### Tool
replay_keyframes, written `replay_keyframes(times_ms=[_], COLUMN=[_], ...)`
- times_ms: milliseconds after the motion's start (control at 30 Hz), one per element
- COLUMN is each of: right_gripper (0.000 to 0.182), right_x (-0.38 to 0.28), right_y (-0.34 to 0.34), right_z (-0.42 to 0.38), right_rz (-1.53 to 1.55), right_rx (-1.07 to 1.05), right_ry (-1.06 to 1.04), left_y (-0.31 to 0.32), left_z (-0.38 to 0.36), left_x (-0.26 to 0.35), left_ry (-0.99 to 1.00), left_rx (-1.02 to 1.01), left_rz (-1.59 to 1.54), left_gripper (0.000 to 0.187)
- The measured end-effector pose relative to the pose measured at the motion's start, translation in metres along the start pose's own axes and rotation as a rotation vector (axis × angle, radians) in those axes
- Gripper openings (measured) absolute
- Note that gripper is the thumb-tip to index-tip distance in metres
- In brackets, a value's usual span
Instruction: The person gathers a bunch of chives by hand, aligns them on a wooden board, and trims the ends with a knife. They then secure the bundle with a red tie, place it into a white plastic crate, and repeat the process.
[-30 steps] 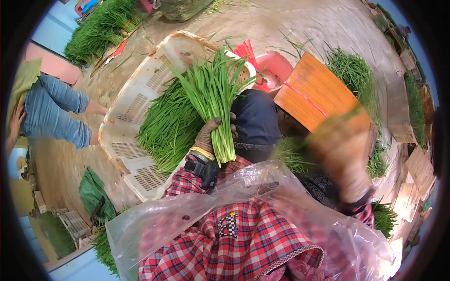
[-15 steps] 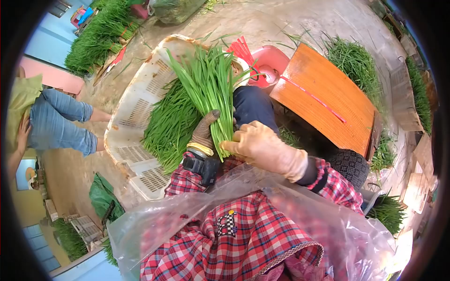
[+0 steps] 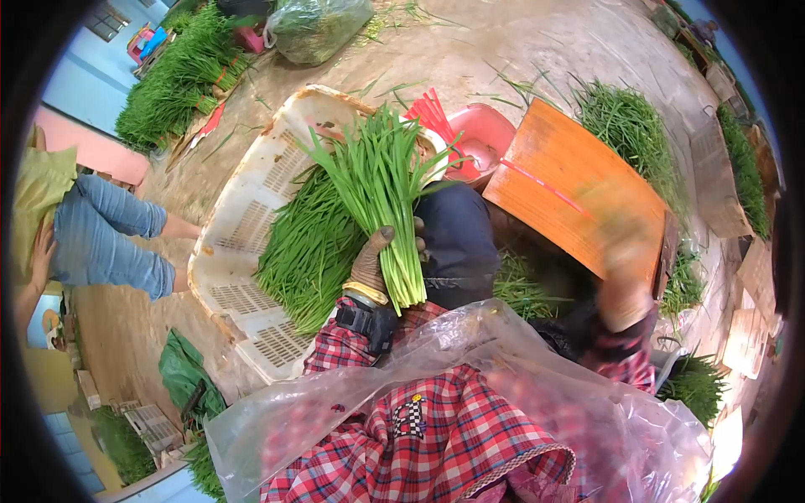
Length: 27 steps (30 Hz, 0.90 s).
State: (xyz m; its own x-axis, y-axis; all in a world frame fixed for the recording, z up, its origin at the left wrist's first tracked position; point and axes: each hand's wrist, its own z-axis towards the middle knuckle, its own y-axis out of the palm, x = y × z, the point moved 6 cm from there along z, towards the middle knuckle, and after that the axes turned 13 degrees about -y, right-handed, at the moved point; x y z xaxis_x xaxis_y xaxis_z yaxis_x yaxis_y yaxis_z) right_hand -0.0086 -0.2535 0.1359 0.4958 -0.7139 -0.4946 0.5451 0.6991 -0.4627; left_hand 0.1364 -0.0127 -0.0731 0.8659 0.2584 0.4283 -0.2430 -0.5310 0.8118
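Gloved and wearing a black wristband device, my left hand (image 3: 369, 261) is wrapped round a bunch of long green leaves (image 3: 387, 197), pale stems pointing down toward me. Beneath and left of it, more cut leaves (image 3: 312, 243) lie in a white plastic crate (image 3: 243, 180). My right hand (image 3: 622, 268), in a pale glove, is smeared by motion over the right end of an orange wooden board (image 3: 562, 180). A thin red strip (image 3: 541, 183) lies across that board. Whether the right hand holds anything is too blurred to tell.
A pink basin (image 3: 485, 138) with red strips (image 3: 432, 117) stands behind the board. Leaf piles (image 3: 625, 126) lie beyond it. A person in jeans (image 3: 109, 222) is at the left. Clear plastic sheeting (image 3: 495, 335) covers my lap; a green bag (image 3: 189, 369) lies at lower left.
My right hand has left the stems of the bunch and moved right, over the board. My left hand still holds the bunch, and the whole view has shifted slightly.
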Motion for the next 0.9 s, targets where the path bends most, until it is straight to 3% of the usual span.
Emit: replay_keyframes(times_ms=[33,67,100,133,200,233,267,333,367,400,433,500,533,600,700,800,900], right_gripper=[0.024,0.035,0.024,0.022,0.016,0.017,0.023,0.029,0.032,0.036,0.045,0.049,0.05,0.05,0.054,0.056,0.057], right_x=[0.028,0.049,0.064,0.11,0.183,0.194,0.19,0.196,0.199,0.207,0.211,0.207,0.214,0.221,0.21,0.212,0.213], right_y=[-0.061,-0.109,-0.149,-0.197,-0.239,-0.222,-0.183,-0.108,-0.065,-0.027,-0.007,0.009,0.014,0.018,0.028,0.056,0.064], right_z=[-0.012,-0.023,-0.034,-0.085,-0.155,-0.161,-0.157,-0.16,-0.169,-0.185,-0.187,-0.191,-0.198,-0.212,-0.204,-0.201,-0.205], right_rz=[-0.284,0.111,0.115,0.142,0.097,0.083,0.017,-0.305,-0.301,-0.5,-0.465,-0.653,-0.706,-0.809,-0.708,-0.698,-0.716], right_rx=[0.275,0.839,1.15,1.233,1.028,0.975,0.862,0.159,0.037,-0.061,-0.192,-0.276,-0.334,-0.354,-0.443,-0.479,-0.457], right_ry=[0.224,0.25,0.206,0.294,0.363,0.541,0.613,0.646,0.606,0.425,0.571,0.586,0.629,0.688,0.701,0.651,0.62], left_y=[0.0,0.002,-0.001,-0.003,0.003,0.012,0.025,0.065,0.075,0.088,0.109,0.159,0.172,0.21,0.245,0.248,0.214], left_z=[0.001,0.002,0.002,0.003,0.009,0.015,0.02,0.026,0.036,0.047,0.057,0.068,0.081,0.098,0.135,0.171,0.204], left_x=[-0.001,-0.003,-0.004,-0.005,0.002,0.008,0.012,0.029,0.041,0.052,0.06,0.071,0.079,0.077,0.078,0.052,0.013], left_ry=[0.003,-0.003,-0.023,-0.053,-0.055,-0.053,-0.045,0.037,0.056,0.077,0.065,0.053,0.123,-0.01,0.169,-0.002,-0.265], left_rx=[-0.023,-0.049,-0.032,-0.023,-0.085,-0.179,-0.264,-0.308,-0.321,-0.334,-0.379,-0.476,-0.418,-0.466,-0.35,-0.234,-0.178], left_rz=[-0.029,-0.057,-0.073,-0.087,-0.035,-0.048,-0.063,-0.041,-0.007,0.028,0.098,0.236,0.275,0.352,0.5,0.481,0.651], left_gripper=[0.057,0.057,0.057,0.057,0.057,0.057,0.056,0.05,0.05,0.049,0.05,0.051,0.053,0.053,0.051,0.049,0.045])
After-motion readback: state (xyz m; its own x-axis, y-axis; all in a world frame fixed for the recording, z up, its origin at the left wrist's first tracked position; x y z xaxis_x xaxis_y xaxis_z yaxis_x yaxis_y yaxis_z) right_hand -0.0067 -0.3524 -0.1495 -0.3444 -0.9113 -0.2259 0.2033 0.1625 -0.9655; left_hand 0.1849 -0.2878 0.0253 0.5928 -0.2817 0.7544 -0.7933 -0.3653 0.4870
